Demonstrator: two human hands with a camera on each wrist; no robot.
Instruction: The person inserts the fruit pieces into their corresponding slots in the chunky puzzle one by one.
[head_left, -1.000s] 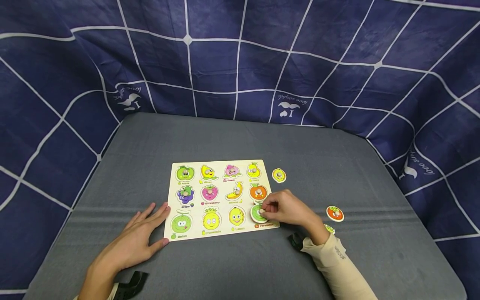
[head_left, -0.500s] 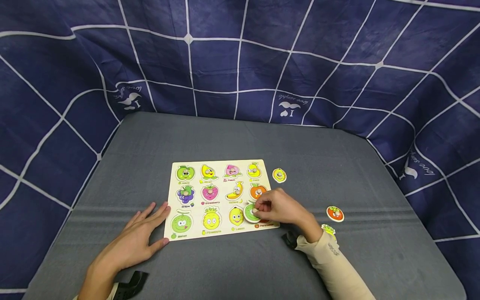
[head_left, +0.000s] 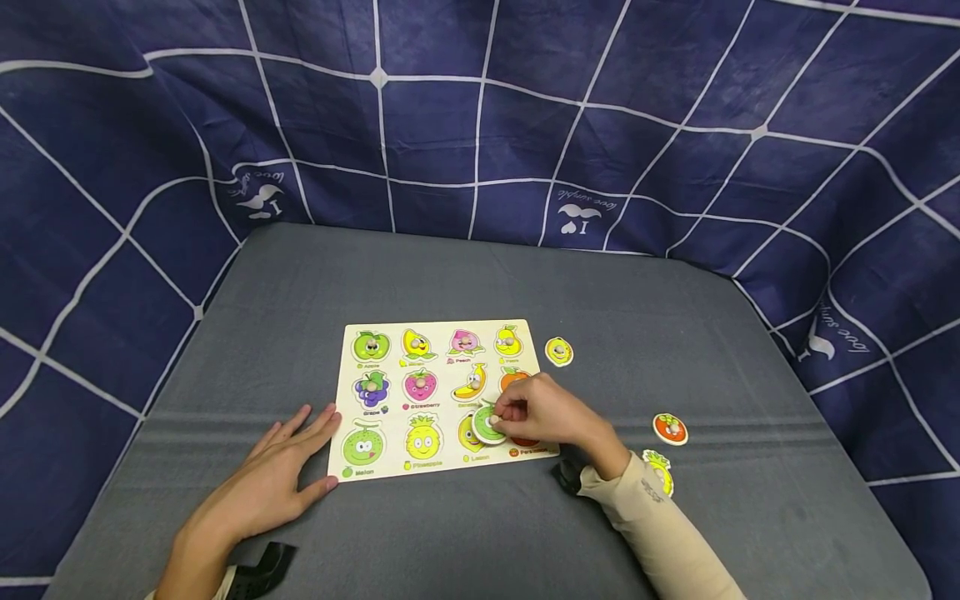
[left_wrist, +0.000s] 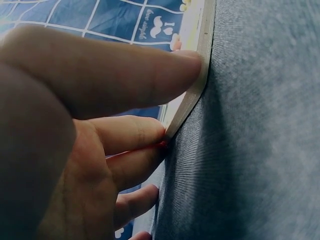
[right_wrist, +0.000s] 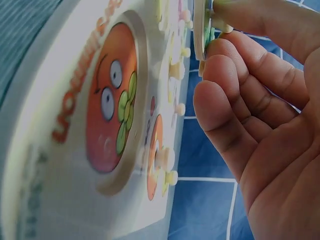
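A pale fruit puzzle board (head_left: 390,333) lies on the grey table. My right hand (head_left: 551,412) pinches the green melon piece (head_left: 486,425) by its knob and holds it above the board, partly over the lemon picture (head_left: 468,435). In the right wrist view the piece (right_wrist: 200,30) is seen edge-on, clear of the board, and the persimmon recess (right_wrist: 112,100) has no piece in it. My left hand (head_left: 273,471) lies with fingers spread, thumb and fingertips touching the board's left edge. The left wrist view shows its thumb (left_wrist: 170,75) against the board's corner (left_wrist: 192,95).
Right of the board lie a lemon piece (head_left: 558,351), a persimmon piece (head_left: 670,428) and a pineapple piece (head_left: 660,472), the last beside the right sleeve (head_left: 652,517). Knobbed pieces fill the two far rows. A blue gridded cloth (head_left: 450,125) hangs behind the table (head_left: 420,275).
My right hand has carried the melon piece leftward, from over the persimmon recess to over the lemon picture. More of the pineapple piece shows beside the sleeve. My left hand stays put.
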